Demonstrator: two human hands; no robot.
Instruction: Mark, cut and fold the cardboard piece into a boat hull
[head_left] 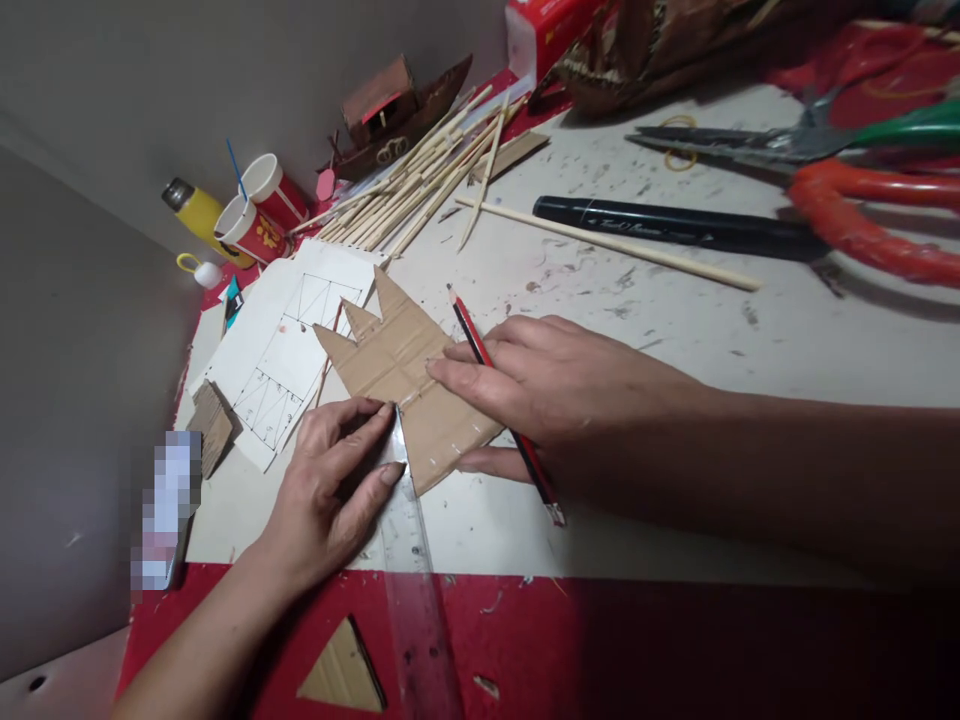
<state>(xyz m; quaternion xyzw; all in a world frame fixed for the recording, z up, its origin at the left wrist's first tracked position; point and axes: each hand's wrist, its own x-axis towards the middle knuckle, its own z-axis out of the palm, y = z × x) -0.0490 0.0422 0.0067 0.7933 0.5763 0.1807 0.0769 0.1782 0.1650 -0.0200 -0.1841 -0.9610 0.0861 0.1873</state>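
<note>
A brown cardboard piece (431, 425) with pointed, sawtooth-like tips along its far edge lies at the centre. My left hand (326, 475) pinches a clear plastic ruler (411, 570) near its top end, against the cardboard's left edge. The ruler runs down over the front of the table. My right hand (532, 385) rests its fingertips on the cardboard, the thumb at its lower edge. A red and black pencil (469, 325) is tucked between the right hand's fingers, its point facing up and away. Small pale marks show on the cardboard near the right thumb.
A paper with drawn triangles (277, 350) lies at left. Wooden sticks (420, 175), a black marker (667, 225) and large scissors (847, 185) lie beyond. Cups (251, 225), a yellow bottle (199, 215) and a model boat (382, 120) stand behind. A cardboard triangle (341, 670) is in front.
</note>
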